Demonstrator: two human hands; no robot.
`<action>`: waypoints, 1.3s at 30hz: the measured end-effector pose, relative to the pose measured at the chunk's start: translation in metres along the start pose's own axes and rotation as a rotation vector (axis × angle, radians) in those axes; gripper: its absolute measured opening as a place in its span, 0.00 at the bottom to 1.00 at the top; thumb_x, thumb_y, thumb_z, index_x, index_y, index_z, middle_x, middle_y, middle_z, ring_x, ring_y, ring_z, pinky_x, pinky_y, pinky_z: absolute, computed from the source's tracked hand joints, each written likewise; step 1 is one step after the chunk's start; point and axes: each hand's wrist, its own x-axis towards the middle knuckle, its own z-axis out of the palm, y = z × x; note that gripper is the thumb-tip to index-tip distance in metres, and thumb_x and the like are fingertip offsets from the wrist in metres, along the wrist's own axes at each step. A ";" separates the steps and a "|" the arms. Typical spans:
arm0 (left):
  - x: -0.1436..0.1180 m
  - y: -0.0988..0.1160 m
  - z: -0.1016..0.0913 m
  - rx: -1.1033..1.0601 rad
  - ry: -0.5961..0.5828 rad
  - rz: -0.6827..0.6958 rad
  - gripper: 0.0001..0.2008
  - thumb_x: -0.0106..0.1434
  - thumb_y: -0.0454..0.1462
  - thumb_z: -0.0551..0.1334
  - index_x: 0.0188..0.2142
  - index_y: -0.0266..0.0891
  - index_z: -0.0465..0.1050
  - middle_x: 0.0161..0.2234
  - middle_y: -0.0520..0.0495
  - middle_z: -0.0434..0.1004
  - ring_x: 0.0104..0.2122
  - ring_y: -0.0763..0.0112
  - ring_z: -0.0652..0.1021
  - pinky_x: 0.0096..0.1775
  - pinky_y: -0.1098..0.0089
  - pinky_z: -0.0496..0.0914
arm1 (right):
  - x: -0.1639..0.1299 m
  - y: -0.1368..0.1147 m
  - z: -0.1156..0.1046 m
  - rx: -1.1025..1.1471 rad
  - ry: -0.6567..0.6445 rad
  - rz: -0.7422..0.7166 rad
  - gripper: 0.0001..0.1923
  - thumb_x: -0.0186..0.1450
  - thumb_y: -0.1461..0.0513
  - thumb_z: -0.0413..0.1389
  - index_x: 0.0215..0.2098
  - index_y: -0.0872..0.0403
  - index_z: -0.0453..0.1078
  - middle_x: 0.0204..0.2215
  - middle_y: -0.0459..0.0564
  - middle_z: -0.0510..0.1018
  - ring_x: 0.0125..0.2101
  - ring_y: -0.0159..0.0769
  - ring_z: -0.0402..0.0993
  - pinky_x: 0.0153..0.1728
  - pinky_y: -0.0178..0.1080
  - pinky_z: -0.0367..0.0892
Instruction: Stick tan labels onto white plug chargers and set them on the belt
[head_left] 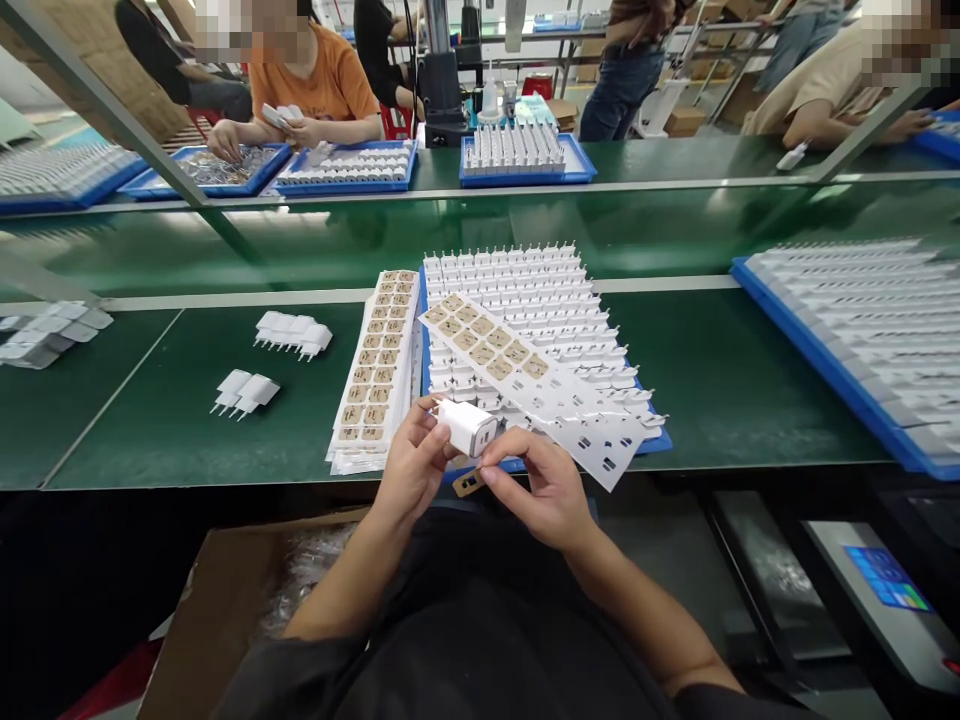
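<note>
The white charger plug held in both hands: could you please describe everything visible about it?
The white charger plug is a small, boxy adapter of smooth white plastic with rounded edges and slots on its right end face. It lies tilted, above the green table's near edge. The left hand grips its left end; the right hand, holding a small tan sticker, touches its lower right.

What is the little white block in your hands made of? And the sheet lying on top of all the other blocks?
The white charger held between the left hand and right hand looks like smooth, slightly shiny hard plastic. The label sheet seems to be thin paper or film: it lies flat and light, with tan stickers and empty punched spots.
</note>
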 end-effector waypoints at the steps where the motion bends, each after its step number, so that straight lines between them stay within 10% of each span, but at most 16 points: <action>1: -0.001 -0.002 0.001 -0.022 -0.022 -0.026 0.27 0.56 0.49 0.74 0.51 0.45 0.70 0.40 0.49 0.79 0.34 0.68 0.81 0.34 0.71 0.77 | 0.000 0.000 0.001 0.018 0.018 0.015 0.04 0.67 0.65 0.60 0.38 0.49 0.74 0.32 0.46 0.81 0.34 0.36 0.78 0.38 0.39 0.73; 11: -0.006 -0.010 -0.015 0.419 -0.307 0.211 0.21 0.62 0.39 0.71 0.55 0.43 0.75 0.53 0.40 0.80 0.52 0.58 0.81 0.54 0.61 0.76 | -0.005 0.007 -0.002 0.128 0.127 0.117 0.03 0.67 0.64 0.61 0.38 0.48 0.75 0.31 0.44 0.79 0.33 0.34 0.77 0.37 0.36 0.72; 18: -0.010 -0.019 -0.015 0.632 -0.141 0.450 0.23 0.61 0.35 0.72 0.56 0.44 0.75 0.53 0.41 0.81 0.53 0.59 0.80 0.55 0.62 0.75 | -0.005 0.005 -0.001 0.114 0.146 0.196 0.02 0.66 0.62 0.63 0.37 0.48 0.75 0.32 0.44 0.79 0.33 0.34 0.76 0.37 0.36 0.72; 39: -0.014 -0.009 -0.009 0.736 -0.212 0.570 0.26 0.59 0.33 0.73 0.57 0.44 0.74 0.53 0.42 0.81 0.54 0.58 0.81 0.56 0.61 0.74 | 0.003 0.005 -0.001 0.106 0.235 0.214 0.01 0.67 0.61 0.62 0.37 0.49 0.75 0.34 0.46 0.80 0.37 0.36 0.77 0.42 0.39 0.73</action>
